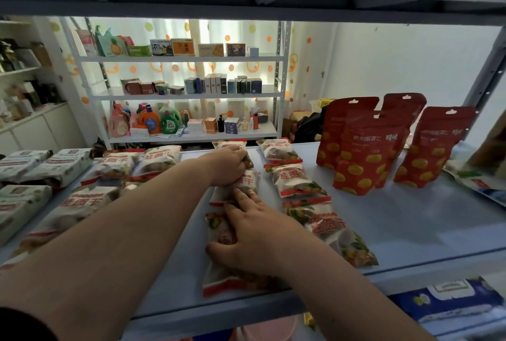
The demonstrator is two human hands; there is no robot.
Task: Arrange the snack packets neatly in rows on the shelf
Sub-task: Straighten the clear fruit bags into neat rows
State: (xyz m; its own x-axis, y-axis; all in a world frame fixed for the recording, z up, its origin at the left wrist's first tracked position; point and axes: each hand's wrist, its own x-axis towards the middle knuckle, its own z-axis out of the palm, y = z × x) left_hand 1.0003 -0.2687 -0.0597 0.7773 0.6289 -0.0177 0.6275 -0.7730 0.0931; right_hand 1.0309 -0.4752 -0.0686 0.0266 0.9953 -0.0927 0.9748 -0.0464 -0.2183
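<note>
"Progress on the shelf (410,231) so far?"

"About halfway, I'd judge. One row of snack packets (293,179) lies laid out at one o'clock, three end to end. I'm working on the middle row at twelve. My left hand (230,165) curls its fingers over the far packet (249,181). My right hand (257,236) lies flat, fingers spread, pressing the near packet (215,227) just below it."

"What's left?"

"The loose packets (82,203) between nine and ten o'clock overlap crookedly and need laying out in rows. Red pouches (364,149) stand upright at two o'clock, bunched rather than lined up."

"Any labels?"

"Each snack packet reads 桂圆干 in red. The pouches carry white print, but it's too blurred for me to read with any certainty."
</note>
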